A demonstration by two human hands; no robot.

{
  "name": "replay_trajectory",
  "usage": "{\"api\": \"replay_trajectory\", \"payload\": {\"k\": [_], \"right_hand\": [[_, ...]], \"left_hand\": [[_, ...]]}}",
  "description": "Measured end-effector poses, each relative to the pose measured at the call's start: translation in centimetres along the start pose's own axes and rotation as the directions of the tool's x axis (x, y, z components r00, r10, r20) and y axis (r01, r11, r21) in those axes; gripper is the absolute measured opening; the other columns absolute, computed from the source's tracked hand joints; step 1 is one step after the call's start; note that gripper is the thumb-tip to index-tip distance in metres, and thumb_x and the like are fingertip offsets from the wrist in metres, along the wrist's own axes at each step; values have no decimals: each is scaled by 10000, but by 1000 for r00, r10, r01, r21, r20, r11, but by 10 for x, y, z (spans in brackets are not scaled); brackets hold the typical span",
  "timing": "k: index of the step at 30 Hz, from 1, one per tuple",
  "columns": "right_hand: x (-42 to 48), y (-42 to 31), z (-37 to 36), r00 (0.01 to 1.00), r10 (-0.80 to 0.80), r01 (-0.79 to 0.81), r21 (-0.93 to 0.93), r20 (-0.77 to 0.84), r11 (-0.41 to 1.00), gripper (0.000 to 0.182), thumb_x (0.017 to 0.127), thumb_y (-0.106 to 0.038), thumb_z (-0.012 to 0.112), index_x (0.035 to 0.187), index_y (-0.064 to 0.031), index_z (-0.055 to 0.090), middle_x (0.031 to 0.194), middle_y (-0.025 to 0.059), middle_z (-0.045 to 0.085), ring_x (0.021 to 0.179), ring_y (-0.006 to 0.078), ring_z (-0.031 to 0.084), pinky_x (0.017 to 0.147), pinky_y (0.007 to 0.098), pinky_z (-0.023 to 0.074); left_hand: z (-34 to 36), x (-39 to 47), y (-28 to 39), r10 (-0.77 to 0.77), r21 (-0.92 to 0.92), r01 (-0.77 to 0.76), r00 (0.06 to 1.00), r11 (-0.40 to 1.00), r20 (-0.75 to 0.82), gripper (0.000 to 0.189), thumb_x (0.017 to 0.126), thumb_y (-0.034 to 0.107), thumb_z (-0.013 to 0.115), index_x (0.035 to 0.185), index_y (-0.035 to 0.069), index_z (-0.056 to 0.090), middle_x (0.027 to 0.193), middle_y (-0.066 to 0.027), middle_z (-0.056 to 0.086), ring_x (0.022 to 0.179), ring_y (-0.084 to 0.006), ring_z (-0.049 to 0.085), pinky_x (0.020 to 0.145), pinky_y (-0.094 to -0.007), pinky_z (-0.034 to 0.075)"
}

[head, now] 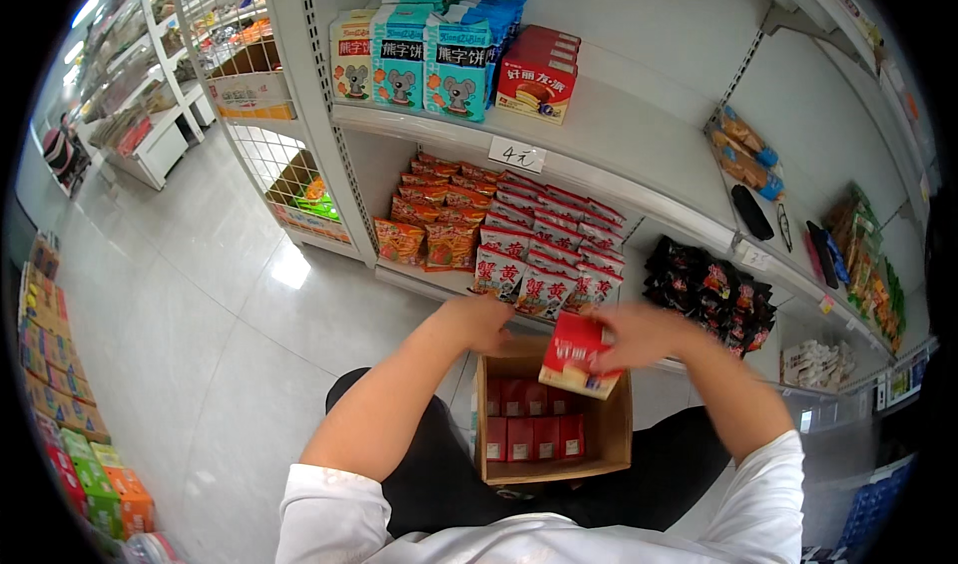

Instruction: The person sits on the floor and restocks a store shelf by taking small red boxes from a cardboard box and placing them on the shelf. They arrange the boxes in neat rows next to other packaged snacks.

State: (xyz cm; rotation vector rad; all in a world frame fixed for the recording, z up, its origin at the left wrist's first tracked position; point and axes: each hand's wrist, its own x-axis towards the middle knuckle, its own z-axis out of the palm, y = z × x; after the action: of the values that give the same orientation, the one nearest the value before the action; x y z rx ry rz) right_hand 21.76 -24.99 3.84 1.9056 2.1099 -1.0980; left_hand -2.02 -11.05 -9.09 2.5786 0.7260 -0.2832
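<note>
My right hand, slightly blurred, grips a red snack-pie box by its right side. The box is tilted and held above an open cardboard carton, which stands between my knees. Inside the carton, several matching red boxes stand in two rows toward the left, with bare cardboard on the right. My left hand is at the carton's far left corner, its fingers curled near the far flap. Whether it touches the flap is unclear. More red pie boxes stand in a row on the upper shelf.
Teal biscuit bags stand left of the shelved boxes. The lower shelf bears orange snack bags, white-and-red bags and black packets. A glasses case and eyeglasses lie on the upper shelf. Stacked cartons line the far left.
</note>
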Motion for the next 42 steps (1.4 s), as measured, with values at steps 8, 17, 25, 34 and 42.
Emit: {"api": "replay_trajectory", "payload": {"k": [8,17,25,34,42], "right_hand": [[29,-82,-135,492,-447,199,-403,-747,893,660,819,-215,802,1388,19,563,1285,253,619,1167,402,613,1012,453,501],[132,-46,-171,265,-593,95,-591,-760,801,479,875,-187,765,1303,-4,649,1265,236,634,1144,421,606,981,442,517],[147,-37,-172,275,-588,73,-593,-761,802,362,941,-183,669,1249,8,670,1236,229,678,1148,415,619,989,462,510],[151,-40,-161,62,-668,-50,-671,-742,740,422,939,-226,662,1283,12,607,1251,281,635,1192,453,583,1001,512,489],[44,-23,-33,354,-559,276,-488,-750,828,210,872,-114,680,1050,-6,648,1063,207,677,1013,423,631,890,489,510]], "left_hand": [[26,25,-24,58,-13,-58,998,998,16,353,921,314,625,1172,74,691,1135,-188,722,1072,-377,688,880,-509,555],[9,6,1,-1,7,0,992,1000,128,373,940,344,615,1185,71,685,1164,-175,721,1090,-376,685,897,-510,554],[14,2,-3,0,-15,2,991,1000,131,420,936,388,634,1180,48,663,1137,-208,718,1091,-400,675,914,-515,539],[14,5,-6,4,-4,-3,985,1000,175,441,942,404,642,1243,84,671,1220,-143,717,1132,-363,674,921,-488,551],[9,-9,6,16,14,-17,993,1000,117,358,960,349,617,1223,109,658,1176,-176,707,1082,-403,672,902,-519,541]]}}
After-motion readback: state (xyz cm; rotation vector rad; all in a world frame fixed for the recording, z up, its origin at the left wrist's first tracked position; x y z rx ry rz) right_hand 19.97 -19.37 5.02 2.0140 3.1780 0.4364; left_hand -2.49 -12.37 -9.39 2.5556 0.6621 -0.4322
